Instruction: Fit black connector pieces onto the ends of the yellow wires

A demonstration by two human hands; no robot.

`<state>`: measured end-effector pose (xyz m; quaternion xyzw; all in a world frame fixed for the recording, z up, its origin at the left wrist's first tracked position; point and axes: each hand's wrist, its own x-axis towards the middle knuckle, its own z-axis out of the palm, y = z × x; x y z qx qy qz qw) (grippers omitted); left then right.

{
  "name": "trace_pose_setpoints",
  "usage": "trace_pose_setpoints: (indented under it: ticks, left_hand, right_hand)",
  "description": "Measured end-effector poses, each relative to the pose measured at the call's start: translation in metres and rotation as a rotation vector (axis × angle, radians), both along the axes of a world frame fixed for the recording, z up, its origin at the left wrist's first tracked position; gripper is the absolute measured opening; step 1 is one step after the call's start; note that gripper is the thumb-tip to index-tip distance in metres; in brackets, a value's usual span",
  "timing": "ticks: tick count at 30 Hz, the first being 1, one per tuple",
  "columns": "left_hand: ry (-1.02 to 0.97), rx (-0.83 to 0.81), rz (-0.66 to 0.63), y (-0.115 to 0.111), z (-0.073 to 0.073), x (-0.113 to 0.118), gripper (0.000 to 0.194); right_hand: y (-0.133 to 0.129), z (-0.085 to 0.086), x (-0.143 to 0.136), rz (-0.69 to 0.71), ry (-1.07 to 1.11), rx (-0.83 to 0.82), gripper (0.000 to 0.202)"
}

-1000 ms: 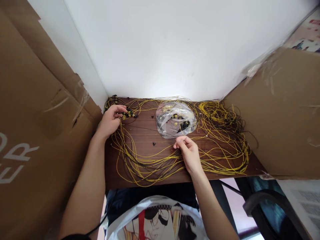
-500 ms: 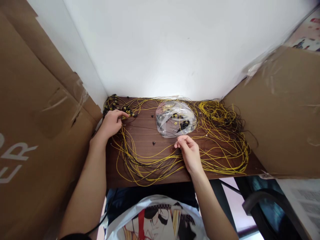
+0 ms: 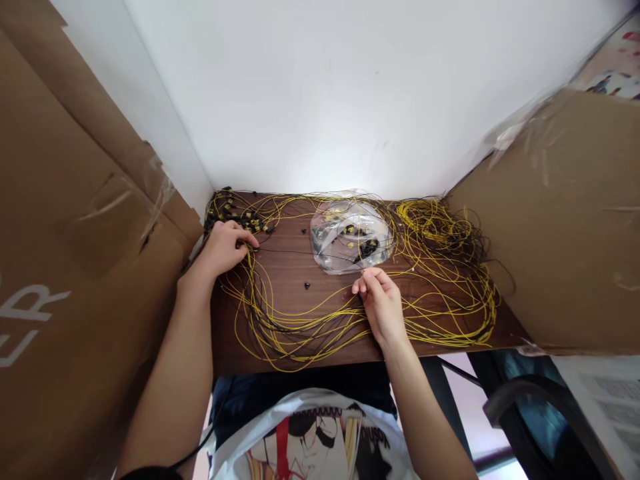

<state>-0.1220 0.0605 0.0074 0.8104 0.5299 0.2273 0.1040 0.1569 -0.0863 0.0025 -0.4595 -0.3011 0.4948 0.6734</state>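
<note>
A thin black wire (image 3: 310, 253) runs nearly straight between my two hands, just in front of the plastic bag. My right hand (image 3: 383, 303) pinches its right end between thumb and index finger, the other fingers curled. At the left end, my left hand (image 3: 224, 250) closes around the wire, above the yellow and black wire bundle (image 3: 260, 313); its fingertips are partly hidden. Beyond that hand lies a cluster of small black and yellow connectors (image 3: 230, 207). The bundle curves along the table's front, beneath my right hand, toward a tangled yellow wire coil (image 3: 435, 223).
A clear plastic bag (image 3: 325, 257) holding small black and yellow parts lies mid-table. Small black pieces (image 3: 307, 285) rest on the brown wooden table (image 3: 295, 267). Cardboard stands at left (image 3: 75, 200) and right (image 3: 560, 220), with a white wall (image 3: 320, 100) behind.
My right hand has shifted slightly to the right with the black wire. The left hand's fingers have moved down a little, and the wire between the hands looks straighter.
</note>
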Motion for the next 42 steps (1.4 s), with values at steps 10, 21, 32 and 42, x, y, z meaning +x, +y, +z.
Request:
trace_pose_setpoints:
  ticks: [10,21,32,42]
  left_hand:
    - [-0.025,0.023,0.008,-0.003,0.001,0.002,0.012]
    - [0.013,-0.025,-0.066,-0.003,0.008,0.004,0.019]
    - [0.007,-0.077,-0.078,-0.004,0.008,0.004,0.02]
    - [-0.028,-0.126,-0.014,-0.005,0.011,0.002,0.018]
  right_hand:
    - [0.0,0.0,0.0,0.008,-0.001,0.007,0.023]
    - [0.0,-0.001,-0.001,-0.01,-0.045,0.01,0.025]
    - [0.0,0.0,-0.001,-0.019,-0.025,0.026,0.028]
    - [-0.001,0.0,-0.001,-0.01,-0.042,0.012,0.027]
